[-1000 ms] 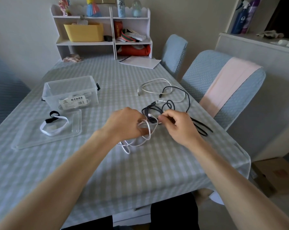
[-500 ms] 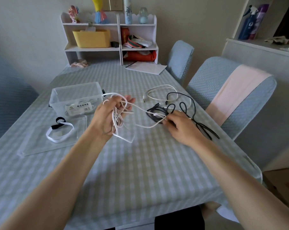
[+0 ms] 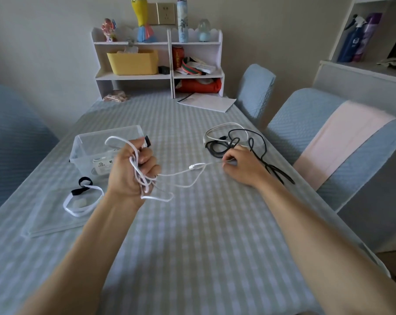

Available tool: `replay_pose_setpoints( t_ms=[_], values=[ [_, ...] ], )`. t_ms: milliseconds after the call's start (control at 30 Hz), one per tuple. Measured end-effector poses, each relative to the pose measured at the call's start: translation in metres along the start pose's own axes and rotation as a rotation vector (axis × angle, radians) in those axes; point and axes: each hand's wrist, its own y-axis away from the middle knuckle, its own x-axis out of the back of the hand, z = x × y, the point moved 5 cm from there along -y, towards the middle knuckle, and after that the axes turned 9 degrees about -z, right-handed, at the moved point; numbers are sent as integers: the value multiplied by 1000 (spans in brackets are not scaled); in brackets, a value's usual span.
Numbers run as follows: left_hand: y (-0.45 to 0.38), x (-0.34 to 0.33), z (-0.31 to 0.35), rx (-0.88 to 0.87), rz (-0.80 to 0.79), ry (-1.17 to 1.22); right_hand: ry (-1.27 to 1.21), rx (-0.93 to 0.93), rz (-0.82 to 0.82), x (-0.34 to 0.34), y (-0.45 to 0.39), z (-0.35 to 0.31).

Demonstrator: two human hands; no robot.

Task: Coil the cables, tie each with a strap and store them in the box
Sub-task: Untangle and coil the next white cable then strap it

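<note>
A table (image 3: 192, 246) with a pale checked cloth filled the view. The left hand (image 3: 133, 176) was raised, its fingers curled around loose loops of the white cable (image 3: 181, 172), which ran to the right hand (image 3: 242, 164), pinching its far part. Behind that hand lay the black cables (image 3: 258, 146), partly hidden. The clear box (image 3: 90, 146) stood behind the left hand; its label was covered and unreadable. The straps (image 3: 81, 196) lay on the lid (image 3: 44, 223).
</note>
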Motion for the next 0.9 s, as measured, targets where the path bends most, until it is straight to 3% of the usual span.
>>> replay_pose_setpoints(
  t_ms=[200,300,367,500,633,800,900],
  values=[
    [2,2,3,-24,-3,-53,77,-22,61,5,-8,2],
    [6,2,-7,-44,110,-643,135,51,136,2,2,-18],
    [3,-8,-20,-4,72,-984,98,114,171,-3,14,-35],
    [-3,-26,-43,57,-82,-1189,20,182,183,-7,23,-66],
    [4,-32,-48,-96,-136,-1632,-263,162,219,0,37,-79],
    [2,-23,-38,-210,-54,-1544,-342,246,126,-1,48,-87],
    [3,-12,-28,-169,26,-1182,-277,209,90,-1,49,-75]
  ],
)
